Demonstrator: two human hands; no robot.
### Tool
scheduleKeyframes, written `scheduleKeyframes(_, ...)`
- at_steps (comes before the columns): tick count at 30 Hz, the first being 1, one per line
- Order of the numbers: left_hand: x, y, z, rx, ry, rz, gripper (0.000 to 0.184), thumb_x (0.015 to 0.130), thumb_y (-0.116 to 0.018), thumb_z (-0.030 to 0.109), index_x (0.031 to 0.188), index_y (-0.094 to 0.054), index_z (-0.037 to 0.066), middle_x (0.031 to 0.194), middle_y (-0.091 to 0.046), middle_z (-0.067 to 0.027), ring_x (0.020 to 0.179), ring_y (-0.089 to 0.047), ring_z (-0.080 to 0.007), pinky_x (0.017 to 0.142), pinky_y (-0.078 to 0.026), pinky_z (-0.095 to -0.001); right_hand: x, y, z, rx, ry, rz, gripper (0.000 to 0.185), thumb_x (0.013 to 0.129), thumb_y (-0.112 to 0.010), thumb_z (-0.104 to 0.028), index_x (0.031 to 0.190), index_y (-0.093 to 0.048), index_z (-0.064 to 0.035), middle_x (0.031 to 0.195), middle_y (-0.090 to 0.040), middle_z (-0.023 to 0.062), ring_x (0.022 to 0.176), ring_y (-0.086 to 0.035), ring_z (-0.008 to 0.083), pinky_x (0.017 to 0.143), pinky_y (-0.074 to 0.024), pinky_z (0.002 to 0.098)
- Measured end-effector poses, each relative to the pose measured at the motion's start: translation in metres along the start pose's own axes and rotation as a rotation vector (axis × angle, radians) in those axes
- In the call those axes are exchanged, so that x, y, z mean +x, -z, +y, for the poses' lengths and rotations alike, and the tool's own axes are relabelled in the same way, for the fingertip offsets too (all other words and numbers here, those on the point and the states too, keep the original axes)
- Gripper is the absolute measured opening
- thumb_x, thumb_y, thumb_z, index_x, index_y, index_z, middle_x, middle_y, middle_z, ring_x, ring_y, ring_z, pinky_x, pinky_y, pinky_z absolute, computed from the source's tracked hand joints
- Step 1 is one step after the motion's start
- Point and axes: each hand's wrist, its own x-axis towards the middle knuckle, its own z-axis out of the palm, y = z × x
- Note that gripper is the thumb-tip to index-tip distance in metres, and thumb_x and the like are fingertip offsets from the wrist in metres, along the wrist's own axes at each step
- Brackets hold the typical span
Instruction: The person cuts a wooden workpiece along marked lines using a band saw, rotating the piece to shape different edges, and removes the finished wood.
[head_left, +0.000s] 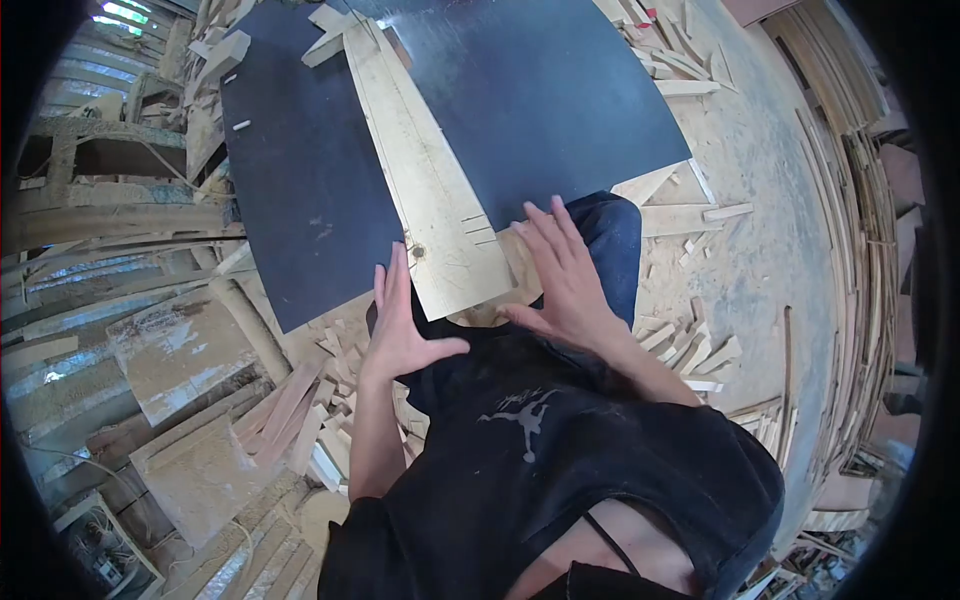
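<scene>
Free room is stretching widest across the worktop [560, 100] to the right of the board [425, 165]. A narrower lane is running along the board's left side, where two pale bits [241, 125] are lying well out from it. A wood block [324, 48] is obstructing the left of the board's far end. At its near end, the left hand [398, 335] and right hand [572, 285] are flanking the board, the shirt [610, 460] is crowding the near side, and a trouser leg [614, 250] is filling the right.
</scene>
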Motion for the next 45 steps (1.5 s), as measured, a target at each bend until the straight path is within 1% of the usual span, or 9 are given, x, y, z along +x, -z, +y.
scheduleKeyframes(3, 0.009, -0.018, -0.007, 0.017, 0.059, 0.150, 0.138, 0.055, -0.096, 0.039, 0.159, -0.018, -0.007, 0.160, -0.034, -0.0293, 0.151, -0.031, -0.0407, 0.124, -0.018, -0.0565, 0.010, -0.019, 0.016, -0.131, 0.108, -0.192, 0.105, 0.076, -0.084, -0.044, 0.156, -0.033, 0.0004, 0.155, -0.044, 0.0208, 0.152, -0.031, 0.0364, 0.124, -0.0194, 0.0609)
scheduleKeyframes(6, 0.020, -0.013, -0.008, 0.024, -0.029, 0.170, 0.133, 0.054, -0.095, 0.037, 0.158, -0.024, -0.005, 0.157, -0.040, -0.0275, 0.148, -0.035, -0.0435, 0.124, -0.019, -0.0562, 0.017, -0.029, 0.031, -0.024, 0.161, -0.190, 0.107, 0.075, -0.084, -0.045, 0.156, -0.032, 0.0016, 0.156, -0.044, 0.0187, 0.153, -0.031, 0.0334, 0.124, -0.0179, 0.0629)
scheduleKeyframes(9, 0.023, -0.010, -0.010, 0.031, -0.024, 0.155, 0.132, 0.055, -0.096, 0.036, 0.158, -0.024, -0.004, 0.157, -0.040, -0.0277, 0.146, -0.038, -0.0449, 0.123, -0.021, -0.0557, 0.022, -0.030, 0.031, 0.028, 0.190, -0.171, 0.107, 0.075, -0.083, -0.047, 0.155, -0.033, 0.0028, 0.155, -0.044, 0.0208, 0.152, -0.033, 0.0315, 0.124, -0.0194, 0.0615)
scheduleKeyframes(18, 0.030, -0.006, -0.008, 0.038, 0.027, 0.155, 0.134, 0.053, -0.097, 0.038, 0.159, -0.025, -0.003, 0.157, -0.042, -0.0247, 0.144, -0.040, -0.0444, 0.122, -0.027, -0.0528, 0.032, -0.030, 0.034, 0.115, 0.170, -0.176, 0.107, 0.078, -0.082, -0.047, 0.156, -0.030, 0.0050, 0.156, -0.043, 0.0235, 0.149, -0.037, 0.0347, 0.124, -0.0266, 0.0537)
scheduleKeyframes(21, 0.035, 0.001, -0.002, 0.010, 0.056, 0.128, 0.131, 0.054, -0.097, 0.041, 0.156, -0.029, -0.006, 0.156, -0.038, -0.0330, 0.149, -0.036, -0.0409, 0.121, -0.025, -0.0554, 0.034, -0.030, 0.034, 0.142, 0.167, -0.184, 0.105, 0.077, -0.082, -0.042, 0.153, -0.031, 0.0087, 0.154, -0.043, 0.0264, 0.150, -0.034, 0.0369, 0.125, -0.0250, 0.0540)
scheduleKeyframes(24, 0.037, 0.002, -0.003, 0.000, 0.054, 0.133, 0.131, 0.054, -0.097, 0.042, 0.156, -0.030, -0.006, 0.156, -0.038, -0.0330, 0.149, -0.036, -0.0410, 0.121, -0.025, -0.0553, 0.037, -0.030, 0.035, 0.165, 0.168, -0.173, 0.105, 0.078, -0.082, -0.042, 0.153, -0.031, 0.0087, 0.154, -0.044, 0.0268, 0.150, -0.035, 0.0373, 0.124, -0.0255, 0.0546)
scheduleKeyframes(27, 0.038, 0.002, -0.003, 0.001, 0.058, 0.137, 0.131, 0.054, -0.097, 0.042, 0.156, -0.030, -0.005, 0.156, -0.038, -0.0329, 0.149, -0.037, -0.0408, 0.121, -0.025, -0.0552, 0.038, -0.032, 0.037, 0.162, 0.165, -0.157, 0.105, 0.079, -0.081, -0.046, 0.157, -0.030, 0.0041, 0.157, -0.042, 0.0244, 0.149, -0.038, 0.0355, 0.124, -0.0266, 0.0537)
scheduleKeyframes(39, 0.047, 0.005, -0.012, -0.026, 0.058, 0.150, 0.132, 0.050, -0.098, 0.040, 0.155, -0.033, -0.004, 0.157, -0.038, -0.0319, 0.146, -0.040, -0.0410, 0.121, -0.026, -0.0549, 0.049, -0.036, 0.043, 0.208, 0.162, -0.163, 0.108, 0.077, -0.082, -0.044, 0.157, -0.029, 0.0047, 0.157, -0.041, 0.0255, 0.150, -0.036, 0.0358, 0.125, -0.0243, 0.0540)
scheduleKeyframes(45, 0.052, 0.009, -0.012, -0.030, 0.078, 0.143, 0.131, 0.050, -0.098, 0.038, 0.156, -0.032, -0.005, 0.156, -0.039, -0.0320, 0.145, -0.041, -0.0415, 0.121, -0.027, -0.0547, 0.055, -0.035, 0.042, 0.200, 0.160, -0.145, 0.109, 0.075, -0.083, -0.043, 0.156, -0.030, 0.0051, 0.155, -0.043, 0.0254, 0.149, -0.037, 0.0356, 0.125, -0.0253, 0.0538)
